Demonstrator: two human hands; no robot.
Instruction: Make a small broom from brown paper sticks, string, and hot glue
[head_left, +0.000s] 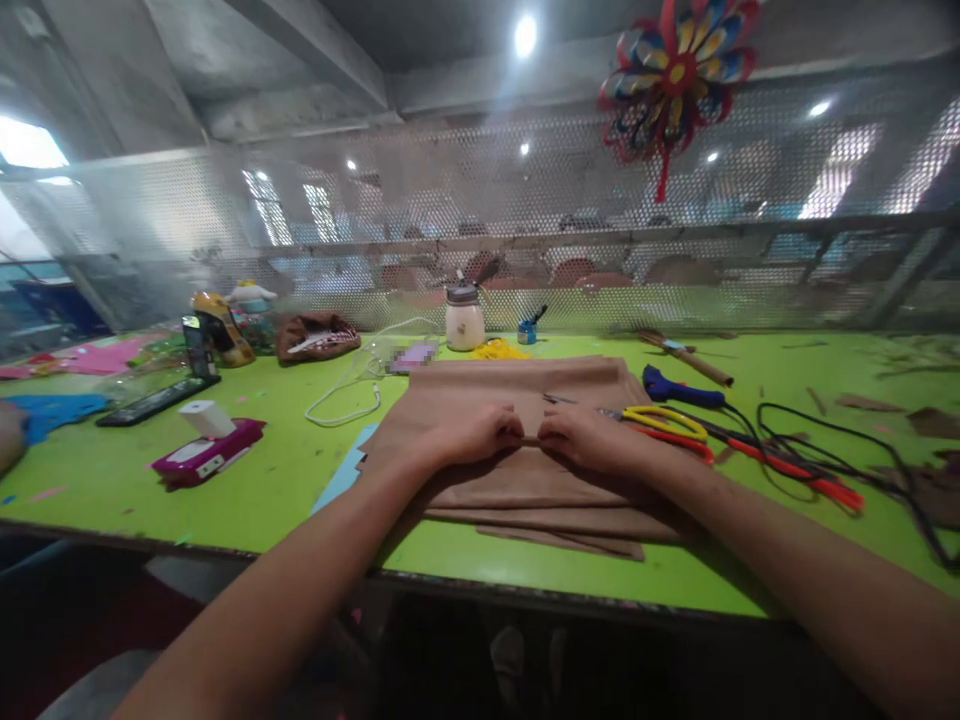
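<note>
Sheets of brown paper (517,385) lie stacked on the green table in front of me, their near edges layered and uneven. My left hand (480,432) and my right hand (581,435) rest over the middle of the stack, close together, with fingers curled. Between their fingertips shows a short length of a thin brown paper roll (530,441), which both hands pinch. Scissors with yellow handles (667,420) lie just beyond my right hand, blades pointing over the paper. Under them is a red handle (675,440), partly hidden.
A blue glue gun (682,388) and tangled black cable (847,425) lie at right, near an orange-red bundle (825,485). Behind the paper stand a white jar (463,320) and small blue bottle (527,331). A magenta device (210,455) and white cable (341,418) are left.
</note>
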